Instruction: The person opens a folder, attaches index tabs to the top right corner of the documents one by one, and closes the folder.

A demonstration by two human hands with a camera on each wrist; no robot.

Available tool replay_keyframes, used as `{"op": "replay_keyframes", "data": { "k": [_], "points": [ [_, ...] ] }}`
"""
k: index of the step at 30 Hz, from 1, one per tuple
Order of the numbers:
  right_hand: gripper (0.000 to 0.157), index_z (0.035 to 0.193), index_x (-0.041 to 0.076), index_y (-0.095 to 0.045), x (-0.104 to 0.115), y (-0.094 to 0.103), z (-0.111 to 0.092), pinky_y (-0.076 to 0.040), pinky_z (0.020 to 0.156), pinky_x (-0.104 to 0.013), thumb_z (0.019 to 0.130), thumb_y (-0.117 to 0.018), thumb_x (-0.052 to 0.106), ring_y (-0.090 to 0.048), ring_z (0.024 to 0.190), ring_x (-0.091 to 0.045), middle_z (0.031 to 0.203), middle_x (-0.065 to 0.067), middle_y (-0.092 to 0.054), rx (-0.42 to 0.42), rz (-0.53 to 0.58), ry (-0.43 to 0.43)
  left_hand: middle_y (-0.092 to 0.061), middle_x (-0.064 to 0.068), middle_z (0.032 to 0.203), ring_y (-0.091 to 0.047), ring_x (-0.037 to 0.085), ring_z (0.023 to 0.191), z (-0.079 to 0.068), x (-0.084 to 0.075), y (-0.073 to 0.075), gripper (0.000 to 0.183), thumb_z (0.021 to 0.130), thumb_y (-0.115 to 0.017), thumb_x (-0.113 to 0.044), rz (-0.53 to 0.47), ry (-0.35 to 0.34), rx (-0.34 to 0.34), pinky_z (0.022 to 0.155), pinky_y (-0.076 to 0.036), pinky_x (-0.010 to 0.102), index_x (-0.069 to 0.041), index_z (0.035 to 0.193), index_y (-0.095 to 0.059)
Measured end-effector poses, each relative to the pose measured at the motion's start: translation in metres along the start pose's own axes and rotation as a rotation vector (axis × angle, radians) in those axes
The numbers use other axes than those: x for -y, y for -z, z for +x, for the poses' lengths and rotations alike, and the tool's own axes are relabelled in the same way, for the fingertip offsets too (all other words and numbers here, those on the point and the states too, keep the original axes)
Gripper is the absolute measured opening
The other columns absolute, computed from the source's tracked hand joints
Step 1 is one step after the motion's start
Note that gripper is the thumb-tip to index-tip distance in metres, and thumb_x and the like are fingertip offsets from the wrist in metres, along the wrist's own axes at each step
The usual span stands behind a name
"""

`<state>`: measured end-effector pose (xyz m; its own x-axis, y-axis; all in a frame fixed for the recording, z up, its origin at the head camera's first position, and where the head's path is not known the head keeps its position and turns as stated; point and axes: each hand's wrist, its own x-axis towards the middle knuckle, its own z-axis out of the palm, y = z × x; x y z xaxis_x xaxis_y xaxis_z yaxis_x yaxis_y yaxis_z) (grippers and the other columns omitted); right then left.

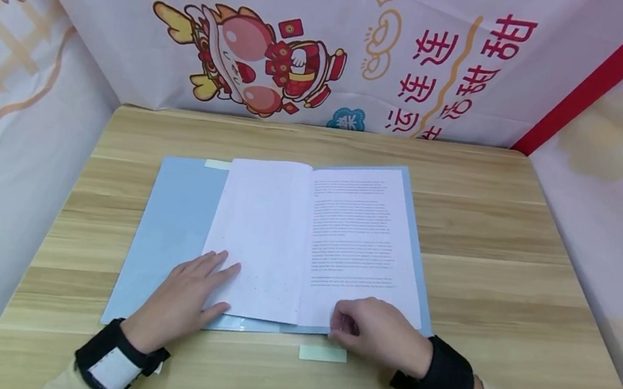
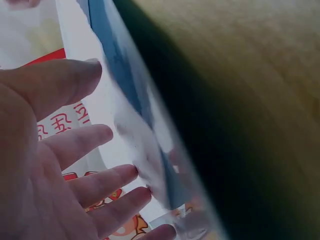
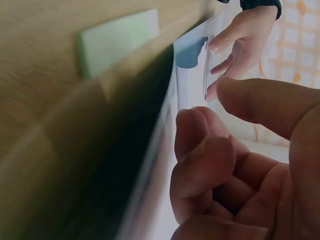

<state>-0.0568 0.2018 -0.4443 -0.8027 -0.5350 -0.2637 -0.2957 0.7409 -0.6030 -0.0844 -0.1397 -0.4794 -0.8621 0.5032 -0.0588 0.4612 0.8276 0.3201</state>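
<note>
A light blue folder (image 1: 174,223) lies open on the table, with white sheets inside. The left page (image 1: 266,228) looks nearly blank; the right page (image 1: 351,225) carries printed text. My left hand (image 1: 188,296) rests with spread fingers on the left page's lower left corner and the folder beside it. Over the lower edge of the right page is my right hand (image 1: 379,332), its fingers loosely curled. In the right wrist view, a gap shows between the thumb (image 3: 265,105) and curled fingers, with nothing between them. Just below the folder lies a pale green sticky-note pad (image 1: 323,353).
A pale green tab (image 1: 218,164) shows at the folder's top edge. The wooden table (image 1: 511,277) extends on both sides. Printed white cloth (image 1: 456,17) hangs behind it, and more cloth stands at the left and right edges.
</note>
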Motion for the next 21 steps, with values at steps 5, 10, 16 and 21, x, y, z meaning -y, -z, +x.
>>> {"op": "replay_keyframes", "data": {
  "k": [5,10,16,21],
  "points": [
    [0.021,0.079,0.027,-0.06,-0.004,-0.009,-0.01,-0.039,0.054,-0.021,0.089,-0.078,0.022,-0.046,0.056,0.001,0.06,0.016,-0.049,0.005,-0.023,-0.028,-0.048,0.023,0.152,-0.042,0.043,0.141,0.0,0.003,-0.004,0.069,0.085,-0.085,-0.031,0.01,0.015,0.015,0.109,-0.036,0.066,-0.007,0.144,-0.058],
    [0.018,0.082,0.023,-0.063,-0.005,-0.016,-0.014,-0.039,0.054,-0.022,0.086,-0.081,0.021,-0.045,0.056,-0.001,0.061,0.016,-0.048,-0.008,-0.065,-0.043,-0.049,0.022,0.151,-0.043,0.042,0.14,-0.001,0.005,-0.006,0.07,0.083,-0.086,-0.029,0.013,0.02,0.015,0.108,-0.037,0.066,-0.007,0.143,-0.059],
    [0.022,0.083,0.021,-0.064,-0.008,-0.022,-0.015,-0.037,0.054,-0.022,0.083,-0.086,0.026,-0.044,0.056,-0.001,0.061,0.015,-0.047,-0.01,-0.069,-0.055,-0.048,0.022,0.152,-0.043,0.042,0.14,0.0,0.006,-0.006,0.069,0.083,-0.086,-0.029,0.011,0.017,0.011,0.108,-0.037,0.065,-0.006,0.143,-0.059],
    [0.028,0.079,0.022,-0.061,-0.012,-0.027,-0.015,-0.038,0.055,-0.022,0.079,-0.089,0.029,-0.043,0.056,-0.001,0.062,0.014,-0.048,-0.014,-0.095,-0.054,-0.048,0.022,0.152,-0.043,0.041,0.14,-0.001,0.007,-0.009,0.07,0.082,-0.087,-0.03,0.01,0.015,0.007,0.109,-0.036,0.065,-0.006,0.142,-0.059]
  ]
}}
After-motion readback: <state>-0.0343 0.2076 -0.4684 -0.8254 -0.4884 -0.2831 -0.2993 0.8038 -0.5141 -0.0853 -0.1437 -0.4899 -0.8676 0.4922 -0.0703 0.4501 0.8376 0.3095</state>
